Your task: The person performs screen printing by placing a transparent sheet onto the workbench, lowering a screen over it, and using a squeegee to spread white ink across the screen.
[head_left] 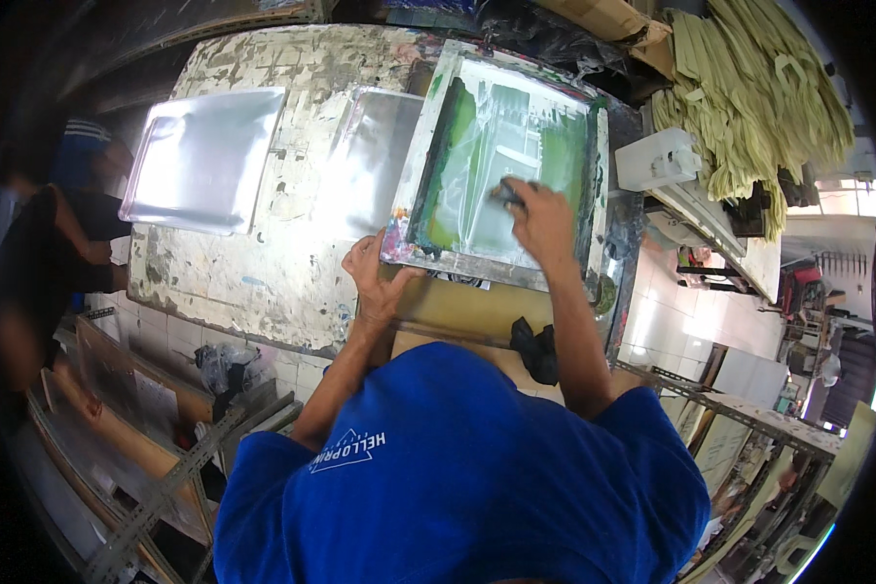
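Step in hand, by judgement: a small dark tool [506, 193] is being worked across the green mesh [563, 156] of a screen frame [426, 136], spreading or wiping the pale film there. The right hand [543, 222] grasps the tool in a clenched grip over the middle of the mesh; the tool is blurred, so its exact kind cannot be told. The left hand [375, 274] is at the frame's near left corner, thumb apart from the fingers; whether its grip clasps the rail or merely rests against it cannot be told. The next move seems to call for even pressure along the mesh, with the frame kept steady at that corner. Frame position: right part of the worktop [297, 185], just right of two shiny clear plastic sheets [202, 161], its near edge above a tan panel [448, 310]. Appearance: pale rails, spattered with mixed colours at the near left corner; mesh green towards both sides, whitish and streaked through the middle, with a lighter rectangular patch right of centre and ragged white at the far end.
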A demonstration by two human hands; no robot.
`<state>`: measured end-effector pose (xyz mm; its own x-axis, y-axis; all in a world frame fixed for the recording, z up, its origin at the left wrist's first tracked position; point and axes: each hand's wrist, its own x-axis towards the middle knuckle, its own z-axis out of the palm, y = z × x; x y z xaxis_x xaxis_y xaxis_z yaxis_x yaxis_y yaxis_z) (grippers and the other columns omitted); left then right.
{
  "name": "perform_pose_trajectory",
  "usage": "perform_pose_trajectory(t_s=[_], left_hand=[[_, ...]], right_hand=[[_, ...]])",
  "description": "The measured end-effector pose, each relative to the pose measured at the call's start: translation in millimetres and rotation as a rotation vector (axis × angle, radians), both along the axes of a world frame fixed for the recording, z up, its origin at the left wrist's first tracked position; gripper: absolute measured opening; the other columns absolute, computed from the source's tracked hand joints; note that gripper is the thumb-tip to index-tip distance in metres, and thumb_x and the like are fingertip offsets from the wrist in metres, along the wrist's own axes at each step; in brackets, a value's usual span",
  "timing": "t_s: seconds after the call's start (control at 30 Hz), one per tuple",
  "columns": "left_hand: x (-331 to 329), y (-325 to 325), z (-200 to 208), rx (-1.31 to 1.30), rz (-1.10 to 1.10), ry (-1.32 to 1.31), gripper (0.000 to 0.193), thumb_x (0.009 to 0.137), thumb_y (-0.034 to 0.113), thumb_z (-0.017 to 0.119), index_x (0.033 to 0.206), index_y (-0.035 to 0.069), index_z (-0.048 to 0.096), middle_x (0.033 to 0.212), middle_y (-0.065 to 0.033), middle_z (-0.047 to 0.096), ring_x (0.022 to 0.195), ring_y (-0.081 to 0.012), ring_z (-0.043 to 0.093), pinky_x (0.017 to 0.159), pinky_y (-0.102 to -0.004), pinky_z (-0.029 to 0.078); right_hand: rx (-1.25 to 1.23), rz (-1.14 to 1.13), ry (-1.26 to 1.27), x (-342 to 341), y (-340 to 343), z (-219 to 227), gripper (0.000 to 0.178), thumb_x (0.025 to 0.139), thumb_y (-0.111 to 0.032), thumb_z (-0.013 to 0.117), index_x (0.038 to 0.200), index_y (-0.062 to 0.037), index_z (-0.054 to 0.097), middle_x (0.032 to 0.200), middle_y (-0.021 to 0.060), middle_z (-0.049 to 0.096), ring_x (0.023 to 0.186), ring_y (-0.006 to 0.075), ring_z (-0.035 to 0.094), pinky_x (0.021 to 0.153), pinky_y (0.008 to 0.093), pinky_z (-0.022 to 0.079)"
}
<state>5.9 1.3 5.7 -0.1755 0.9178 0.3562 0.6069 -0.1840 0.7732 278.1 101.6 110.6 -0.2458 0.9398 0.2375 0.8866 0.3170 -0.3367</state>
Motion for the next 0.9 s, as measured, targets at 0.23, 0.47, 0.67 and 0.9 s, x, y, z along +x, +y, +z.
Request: perform_pose_trajectory(t_s=[0.23,0.47,0.67,0.9], left_hand=[[20.0,35.6,91.7,0.206,0.074,-0.231,0.078,0.067,0.019,0.091,0.135,-0.003,0.06,0.119,-0.0148,0.062,0.113,-0.0322,0.053,0.102,-0.0453,0.037],[-11.9,60.8,58.9,-0.048,0.403,0.193,0.051,0.085,0.024,0.079,0.127,-0.002,0.064,0.135,-0.0201,0.058,0.126,-0.0354,0.05,0.1,-0.0505,0.039],[-33.6,32.3,-14.7,-0.117,0.429,0.619,0.024,0.09,0.028,0.07,0.102,0.008,0.077,0.153,-0.0118,0.05,0.134,-0.0383,0.044,0.1,-0.055,0.033],[-20.2,60.0,32.7,0.04,0.42,0.404,0.017,0.086,0.022,0.07,0.09,0.009,0.079,0.146,-0.0066,0.058,0.13,-0.0332,0.049,0.101,-0.0517,0.032]], right_hand=[[0.302,0.045,0.033,-21.7,-47.4,105.6,0.037,0.069,-0.026,0.085,0.1,-0.0091,0.071,0.089,0.0121,0.068,0.081,0.0326,0.063,0.072,0.0426,0.046],[0.457,0.029,0.048,-3.5,32.4,185.5,0.037,0.076,-0.035,0.087,0.096,-0.0058,0.075,0.08,0.0127,0.074,0.07,0.0315,0.071,0.064,0.0386,0.054],[0.469,-0.012,0.016,-1.0,59.6,206.8,0.04,0.077,-0.038,0.086,0.097,-0.0061,0.077,0.079,0.0133,0.075,0.071,0.0304,0.073,0.066,0.0372,0.056],[0.679,0.176,-0.125,26.7,98.0,180.1,0.035,0.075,-0.031,0.083,0.082,0.0016,0.073,0.074,0.0199,0.07,0.069,0.0341,0.069,0.066,0.0412,0.053]])
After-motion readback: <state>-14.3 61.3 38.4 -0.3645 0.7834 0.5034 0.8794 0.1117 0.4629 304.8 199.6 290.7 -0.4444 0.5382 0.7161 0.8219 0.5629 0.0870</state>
